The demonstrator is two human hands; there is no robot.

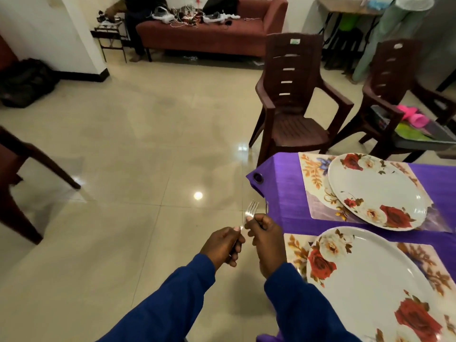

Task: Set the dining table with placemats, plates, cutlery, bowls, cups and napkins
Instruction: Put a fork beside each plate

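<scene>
Standing out above the tiled floor (123, 169), a silver fork (251, 211) is held with its tines pointing up and away, just off the corner of the table. It is gripped by the right hand (265, 239), whose fingers are curled round the handle below the tines, and a second thin metal piece is seen beside it at the same hand, too small to be identified. The left hand (223, 246) is closed as well, its thumb and fingers curled round a slim metal handle, of which only a short glint is shown; what kind of cutlery it is cannot be told. The two hands are held close together, almost touching, and both wrists are covered by blue sleeves (177, 299). To the right, the table is covered by a purple tablecloth (286, 193), on which two floral placemats are laid. On the far placemat (313, 174) a white plate with red roses (375, 191) is set, overhanging the mat's near edge. On the near placemat (294, 250) a second rose-patterned plate (370, 275) is set, cut off by the frame edge. A brown plastic chair (293, 99) is placed beyond the table corner, and a red sofa (209, 28) strewn with cables is seen at the far wall.
</scene>
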